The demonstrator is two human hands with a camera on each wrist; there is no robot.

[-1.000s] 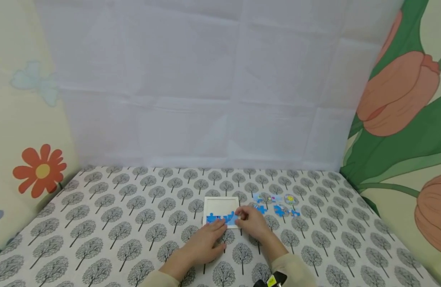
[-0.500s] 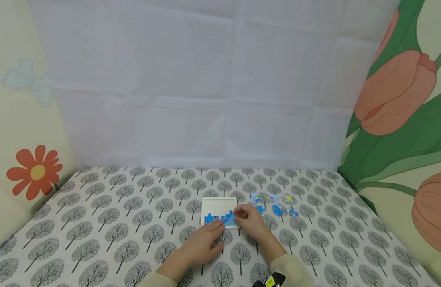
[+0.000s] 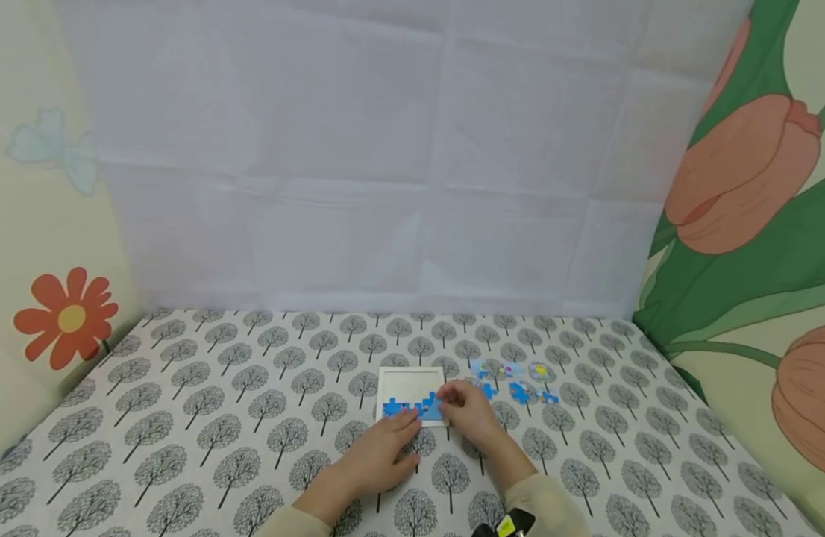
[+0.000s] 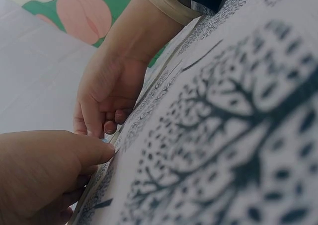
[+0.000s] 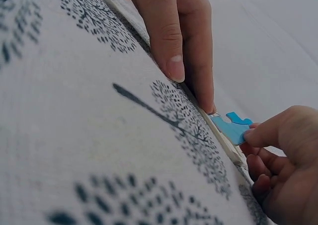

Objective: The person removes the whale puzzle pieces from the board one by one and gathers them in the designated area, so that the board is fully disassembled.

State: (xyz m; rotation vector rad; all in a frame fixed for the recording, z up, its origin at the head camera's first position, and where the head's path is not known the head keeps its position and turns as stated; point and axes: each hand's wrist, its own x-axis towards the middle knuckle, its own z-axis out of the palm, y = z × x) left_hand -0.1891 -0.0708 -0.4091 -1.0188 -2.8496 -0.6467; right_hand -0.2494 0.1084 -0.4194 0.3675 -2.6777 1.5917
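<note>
A white puzzle frame (image 3: 409,382) lies on the table, with blue puzzle pieces (image 3: 394,408) along its near side. My right hand (image 3: 471,412) is at the frame's near right corner. In the right wrist view, its thumb and forefinger pinch a light blue puzzle piece (image 5: 232,130), which stands tilted up from the frame. My left hand (image 3: 379,455) rests at the frame's near edge, its fingers fairly straight and their tips touching the pieces there. In the left wrist view, the left hand (image 4: 44,170) hides most of the frame.
Several loose puzzle pieces (image 3: 520,393) lie to the right of the frame, one with a yellow sun (image 3: 540,371). A tree-print cloth (image 3: 251,418) covers the table. Behind it hangs a white sheet (image 3: 359,164), and painted walls (image 3: 741,298) stand at the sides.
The head view shifts slightly. Both hands stay nearly in place at the frame, the right one still pinching the blue puzzle piece.
</note>
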